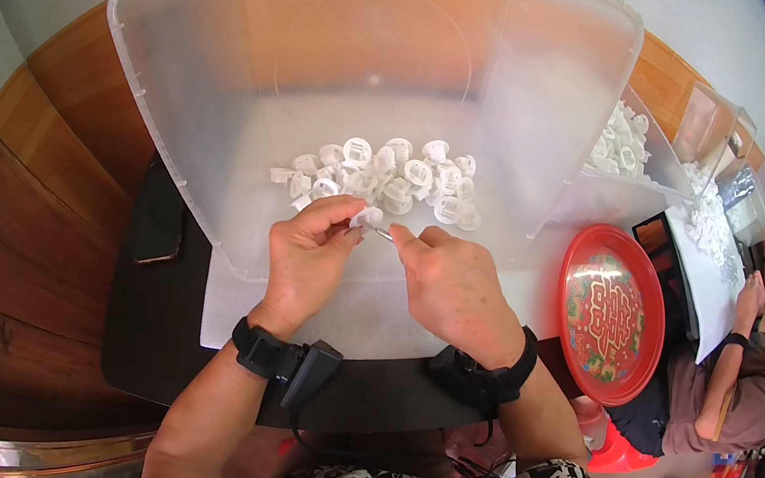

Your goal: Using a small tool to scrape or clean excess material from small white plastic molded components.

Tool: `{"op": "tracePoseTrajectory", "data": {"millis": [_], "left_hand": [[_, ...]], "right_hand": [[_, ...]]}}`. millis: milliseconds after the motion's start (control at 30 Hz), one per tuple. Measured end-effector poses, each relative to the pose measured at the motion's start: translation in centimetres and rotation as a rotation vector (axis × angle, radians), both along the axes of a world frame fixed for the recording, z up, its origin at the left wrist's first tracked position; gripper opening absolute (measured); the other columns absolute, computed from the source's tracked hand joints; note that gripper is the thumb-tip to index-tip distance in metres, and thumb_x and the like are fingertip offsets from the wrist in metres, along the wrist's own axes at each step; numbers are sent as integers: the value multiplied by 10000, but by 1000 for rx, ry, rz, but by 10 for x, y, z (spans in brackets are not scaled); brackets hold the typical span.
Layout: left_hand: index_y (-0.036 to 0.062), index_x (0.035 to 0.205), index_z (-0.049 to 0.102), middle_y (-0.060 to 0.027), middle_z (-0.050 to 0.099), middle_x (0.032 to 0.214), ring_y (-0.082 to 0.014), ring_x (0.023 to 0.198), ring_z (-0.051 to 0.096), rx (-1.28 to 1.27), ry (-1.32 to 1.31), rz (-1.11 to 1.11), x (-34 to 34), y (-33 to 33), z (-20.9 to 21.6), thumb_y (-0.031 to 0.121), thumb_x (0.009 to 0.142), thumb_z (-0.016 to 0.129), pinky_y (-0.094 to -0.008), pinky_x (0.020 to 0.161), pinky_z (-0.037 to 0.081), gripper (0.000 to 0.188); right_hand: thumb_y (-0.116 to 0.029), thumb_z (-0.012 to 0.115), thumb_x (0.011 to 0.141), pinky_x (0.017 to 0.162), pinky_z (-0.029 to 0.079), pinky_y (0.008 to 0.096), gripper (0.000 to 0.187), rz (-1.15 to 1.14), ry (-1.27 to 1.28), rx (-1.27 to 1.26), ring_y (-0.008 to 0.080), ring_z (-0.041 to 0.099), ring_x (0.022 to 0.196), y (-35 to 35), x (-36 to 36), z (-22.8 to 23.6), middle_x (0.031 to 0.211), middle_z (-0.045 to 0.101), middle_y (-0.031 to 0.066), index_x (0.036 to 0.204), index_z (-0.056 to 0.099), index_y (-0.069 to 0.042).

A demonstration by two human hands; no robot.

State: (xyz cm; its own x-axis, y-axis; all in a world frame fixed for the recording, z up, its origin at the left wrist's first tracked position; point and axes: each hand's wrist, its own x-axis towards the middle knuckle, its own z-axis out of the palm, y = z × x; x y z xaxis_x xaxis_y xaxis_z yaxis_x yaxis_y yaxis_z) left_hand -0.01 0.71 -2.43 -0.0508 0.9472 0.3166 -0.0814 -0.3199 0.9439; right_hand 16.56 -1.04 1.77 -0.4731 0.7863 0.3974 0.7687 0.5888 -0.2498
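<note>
My left hand (309,249) pinches a small round white plastic part (367,218) between thumb and fingers. My right hand (457,286) is closed around a thin metal tool (383,234), whose tip meets the part; most of its handle is hidden in the fist, so its exact kind does not show. Both hands are at the near opening of a large translucent plastic bin (167,85) lying on its side. Just beyond my fingers, a loose heap of similar white plastic parts (402,177) rests inside the bin.
A dark phone (160,232) lies left of the bin on the black table (148,332). To the right stand a red round tray (561,317) and another clear bin (648,176) of white parts. Farther right, another person (728,394) sits by a white-topped surface (699,259) with white pieces.
</note>
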Motion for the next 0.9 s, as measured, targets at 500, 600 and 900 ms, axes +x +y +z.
{"op": "tracePoseTrajectory", "data": {"millis": [500,600,900], "left_hand": [[-44,1031,579,-110,618,964,-151,873,583,-126,-146,-91,-3,-1,10,-114,788,550,-260,716,483,254],[-45,1063,559,-131,615,992,-161,874,583,-85,-210,-137,-2,-4,15,-111,798,544,-271,719,482,273],[-41,1090,546,-135,603,1032,-171,897,585,-13,-225,-225,-5,-11,22,-121,796,539,-289,754,496,304]], "right_hand": [[-80,543,794,468,373,286,106,72,560,-566,120,449,502,11,9,11,568,497,67,791,566,23],[-83,572,792,466,327,264,109,30,712,-539,81,361,527,12,7,9,555,437,32,758,561,20],[-67,636,770,469,305,207,93,26,822,-467,24,370,542,9,-13,1,581,447,-50,728,579,-7]]}}
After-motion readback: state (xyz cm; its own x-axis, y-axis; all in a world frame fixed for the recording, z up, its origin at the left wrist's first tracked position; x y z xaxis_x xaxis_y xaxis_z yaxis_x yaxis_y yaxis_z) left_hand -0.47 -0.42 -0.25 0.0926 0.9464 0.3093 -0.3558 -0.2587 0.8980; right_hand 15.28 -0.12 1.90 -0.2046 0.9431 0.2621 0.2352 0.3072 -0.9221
